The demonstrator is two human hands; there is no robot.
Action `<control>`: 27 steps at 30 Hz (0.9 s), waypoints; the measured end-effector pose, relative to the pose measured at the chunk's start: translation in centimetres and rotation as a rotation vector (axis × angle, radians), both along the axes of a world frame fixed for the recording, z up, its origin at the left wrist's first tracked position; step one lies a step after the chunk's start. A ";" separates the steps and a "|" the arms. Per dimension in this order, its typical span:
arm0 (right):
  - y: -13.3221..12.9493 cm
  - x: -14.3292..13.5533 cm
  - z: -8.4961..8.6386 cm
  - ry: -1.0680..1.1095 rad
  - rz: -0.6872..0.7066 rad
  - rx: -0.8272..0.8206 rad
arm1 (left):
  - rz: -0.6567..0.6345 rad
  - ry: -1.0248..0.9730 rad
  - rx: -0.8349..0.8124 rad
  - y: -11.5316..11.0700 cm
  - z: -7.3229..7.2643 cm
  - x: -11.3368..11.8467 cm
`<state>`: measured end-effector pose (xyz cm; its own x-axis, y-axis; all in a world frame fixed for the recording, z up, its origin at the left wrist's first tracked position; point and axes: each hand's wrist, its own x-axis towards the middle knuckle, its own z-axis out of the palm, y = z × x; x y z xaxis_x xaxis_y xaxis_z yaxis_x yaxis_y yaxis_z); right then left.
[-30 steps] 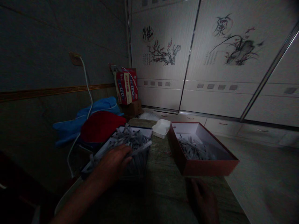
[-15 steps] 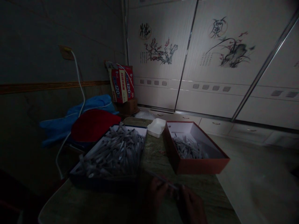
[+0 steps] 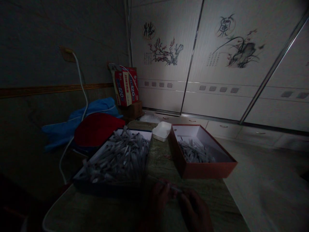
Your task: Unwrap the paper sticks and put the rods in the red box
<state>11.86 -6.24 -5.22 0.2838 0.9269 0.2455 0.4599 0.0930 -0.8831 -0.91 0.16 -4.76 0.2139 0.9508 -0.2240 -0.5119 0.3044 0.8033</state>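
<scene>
Low in the dim foreground, my left hand [image 3: 159, 196] and my right hand [image 3: 194, 206] meet over the table [image 3: 159, 166]. Between them is a thin pen [image 3: 175, 188], pale and slanting, with the fingers of both hands closed on it. Its details are lost in the dark. To the left of my hands stands a dark blue box [image 3: 106, 190] heaped with pale, slim pens [image 3: 120, 158]. An orange-red box [image 3: 207, 170] lies beyond my right hand, with a smaller pile of similar pens [image 3: 195, 151] inside.
A white tray [image 3: 162, 131] sits between the boxes at the table's far end. To the left are a red cloth-like item [image 3: 98, 129], a blue bag [image 3: 101, 106] and a white cable [image 3: 80, 80] hanging from the wall. Behind stand a red carton [image 3: 125, 87] and sliding doors [image 3: 166, 29].
My right hand has shifted slightly left, closer to my left hand. The pen appears less exposed between the fingers. Boxes and piles look the same.
</scene>
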 end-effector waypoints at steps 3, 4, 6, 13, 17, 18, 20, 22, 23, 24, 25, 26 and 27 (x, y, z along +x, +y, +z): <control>0.0 0.4 -1.0 -0.048 -0.069 0.026 | 0.000 -0.014 0.039 0.0 -0.2 0.0; 0.1 0.6 -1.5 -0.071 -0.097 0.053 | 0.002 -0.010 0.044 0.0 -0.4 0.0; 0.3 1.0 -2.5 -0.107 -0.156 0.103 | -0.004 -0.006 0.069 0.1 -0.7 0.0; 0.2 0.0 -0.7 -0.033 -0.022 0.030 | 0.009 0.016 0.057 0.0 -1.1 -0.1; 0.1 -0.4 -0.1 0.026 -0.021 0.018 | 0.013 0.002 0.053 -0.1 -0.6 -0.1; 0.2 -0.3 -0.4 0.018 -0.046 0.038 | 0.015 0.010 0.054 -0.1 -0.5 -0.1; 0.3 0.0 -1.2 -0.018 -0.075 0.087 | 0.012 0.024 0.055 -0.1 -0.4 -0.1; 0.4 0.3 -1.8 -0.046 -0.073 0.117 | 0.006 0.027 0.057 0.0 -0.4 -0.1; 0.4 0.3 -1.9 -0.053 -0.062 0.113 | 0.005 0.020 0.057 0.0 -0.4 0.0; 0.4 0.3 -1.9 -0.052 -0.051 0.100 | 0.008 0.011 0.056 0.0 -0.3 0.0; 0.4 0.3 -1.7 -0.050 -0.053 0.087 | 0.012 0.006 0.053 0.0 -0.3 0.0; 0.4 0.2 -1.5 -0.050 -0.065 0.078 | 0.012 0.002 0.053 0.0 -0.3 0.0; 0.3 0.2 -1.3 -0.056 -0.079 0.074 | 0.009 0.000 0.054 0.0 -0.3 0.0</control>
